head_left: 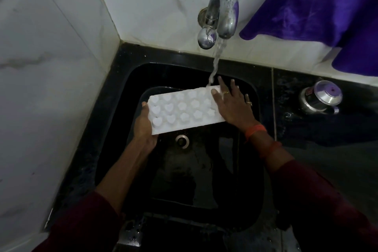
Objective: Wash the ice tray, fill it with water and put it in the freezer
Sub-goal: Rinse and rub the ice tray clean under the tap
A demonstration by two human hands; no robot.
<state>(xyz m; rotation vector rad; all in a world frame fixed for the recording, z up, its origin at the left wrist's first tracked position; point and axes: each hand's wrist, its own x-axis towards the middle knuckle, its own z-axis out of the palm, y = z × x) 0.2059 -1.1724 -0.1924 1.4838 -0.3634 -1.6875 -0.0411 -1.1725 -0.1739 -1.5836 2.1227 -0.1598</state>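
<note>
Sleeves (306, 200) lead to the sink (204, 174), where my left hand (144, 127) clamps one end of the ice tray (182, 109); right hand (232, 107) lies flat, fingers spread, on the other, water (215, 61) landing beside it. Light, stiff, wet-slick, I judge: grip the ends.

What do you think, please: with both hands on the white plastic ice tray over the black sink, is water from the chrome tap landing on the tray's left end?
No: the head view shows water from the chrome tap landing on the right end of the white plastic ice tray, by the right hand. The left hand holds it too, over the black sink.
</note>
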